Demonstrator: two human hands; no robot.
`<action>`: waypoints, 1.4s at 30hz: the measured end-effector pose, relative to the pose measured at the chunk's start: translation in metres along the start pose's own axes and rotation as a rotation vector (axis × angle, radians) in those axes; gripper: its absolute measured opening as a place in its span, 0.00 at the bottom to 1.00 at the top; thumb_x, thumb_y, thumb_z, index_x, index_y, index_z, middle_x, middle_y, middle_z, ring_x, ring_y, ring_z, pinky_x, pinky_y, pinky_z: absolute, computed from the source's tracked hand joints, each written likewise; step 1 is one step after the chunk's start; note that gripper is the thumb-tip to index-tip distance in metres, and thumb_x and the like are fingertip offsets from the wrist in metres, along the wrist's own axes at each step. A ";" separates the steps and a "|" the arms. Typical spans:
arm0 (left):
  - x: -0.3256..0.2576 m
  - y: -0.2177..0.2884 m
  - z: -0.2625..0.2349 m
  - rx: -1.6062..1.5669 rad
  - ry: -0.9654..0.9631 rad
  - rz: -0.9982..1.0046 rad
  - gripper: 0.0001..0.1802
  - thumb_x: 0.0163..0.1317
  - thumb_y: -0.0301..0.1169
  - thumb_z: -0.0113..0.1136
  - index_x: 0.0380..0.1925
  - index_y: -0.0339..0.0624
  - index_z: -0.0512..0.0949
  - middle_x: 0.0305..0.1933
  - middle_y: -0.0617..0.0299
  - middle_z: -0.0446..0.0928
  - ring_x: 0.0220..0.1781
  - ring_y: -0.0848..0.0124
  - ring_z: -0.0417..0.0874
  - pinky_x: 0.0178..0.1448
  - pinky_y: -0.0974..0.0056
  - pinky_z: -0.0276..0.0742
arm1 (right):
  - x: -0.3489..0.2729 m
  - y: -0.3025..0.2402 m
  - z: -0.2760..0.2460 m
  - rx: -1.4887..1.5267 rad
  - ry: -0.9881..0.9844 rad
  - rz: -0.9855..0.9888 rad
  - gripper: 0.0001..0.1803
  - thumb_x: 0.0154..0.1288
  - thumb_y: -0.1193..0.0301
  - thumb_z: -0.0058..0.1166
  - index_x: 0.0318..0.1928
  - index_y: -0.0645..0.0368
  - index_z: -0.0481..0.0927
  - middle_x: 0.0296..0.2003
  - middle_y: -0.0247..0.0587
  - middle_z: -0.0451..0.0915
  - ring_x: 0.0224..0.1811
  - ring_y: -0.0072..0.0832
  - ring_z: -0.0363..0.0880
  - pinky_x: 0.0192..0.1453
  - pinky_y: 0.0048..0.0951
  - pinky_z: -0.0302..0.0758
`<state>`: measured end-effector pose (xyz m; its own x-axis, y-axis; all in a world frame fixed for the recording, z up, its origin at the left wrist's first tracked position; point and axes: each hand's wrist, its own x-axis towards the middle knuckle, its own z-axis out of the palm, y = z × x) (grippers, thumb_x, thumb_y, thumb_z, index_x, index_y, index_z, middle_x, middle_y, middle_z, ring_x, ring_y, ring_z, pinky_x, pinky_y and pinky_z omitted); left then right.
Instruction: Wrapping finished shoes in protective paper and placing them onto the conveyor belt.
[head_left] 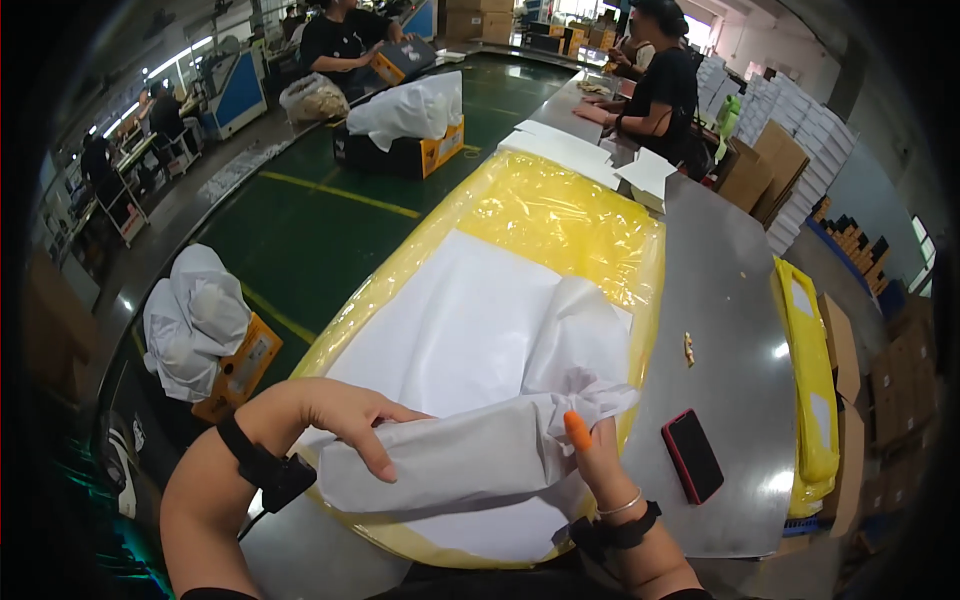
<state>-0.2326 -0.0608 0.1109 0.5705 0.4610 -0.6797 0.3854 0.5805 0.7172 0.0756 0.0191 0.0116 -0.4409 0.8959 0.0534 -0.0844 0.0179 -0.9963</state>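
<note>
I see the L hand [345, 420] curled over the top of a paper bundle [450, 455], fingers clamped on its left end. R hand [600, 460] grips the right end from below, thumb w/ orange cot up against the crumpled paper. Bundle lies across the near end of a white sheet [470, 320], which sits on a yellow plastic stack [560, 215] on the grey table [725, 300]. Phone [692, 455] w/ red case just right of R hand, flat on table. Small scrap [688, 348] further up. Two people work at the far end.
</note>
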 end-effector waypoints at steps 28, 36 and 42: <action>0.077 0.009 -0.002 1.250 1.021 0.352 0.66 0.31 0.53 0.73 0.68 0.37 0.48 0.66 0.38 0.55 0.64 0.48 0.61 0.64 0.40 0.50 | 0.116 -0.077 0.053 -1.259 -0.907 -0.664 0.09 0.50 0.71 0.53 0.34 0.59 0.77 0.35 0.42 0.73 0.43 0.40 0.74 0.45 0.37 0.73; 0.008 -0.040 0.021 0.999 1.343 0.417 0.55 0.31 0.50 0.72 0.62 0.40 0.63 0.51 0.51 0.70 0.51 0.53 0.71 0.59 0.48 0.60 | 0.024 -0.094 0.055 -0.971 -0.525 -0.933 0.17 0.51 0.74 0.62 0.44 0.56 0.78 0.44 0.44 0.75 0.47 0.41 0.74 0.49 0.38 0.73; -0.122 -0.112 0.030 -0.546 1.616 1.107 0.36 0.46 0.38 0.68 0.55 0.37 0.67 0.47 0.54 0.75 0.47 0.64 0.79 0.53 0.58 0.75 | 0.010 -0.045 0.050 -0.886 -0.612 -0.598 0.13 0.58 0.79 0.57 0.45 0.61 0.76 0.48 0.53 0.71 0.49 0.47 0.71 0.51 0.39 0.71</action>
<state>-0.3239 -0.2018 0.1185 -0.7954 0.5650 0.2194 0.0060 -0.3547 0.9350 0.0302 0.0046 0.0606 -0.9075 0.2919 0.3019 0.1134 0.8625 -0.4932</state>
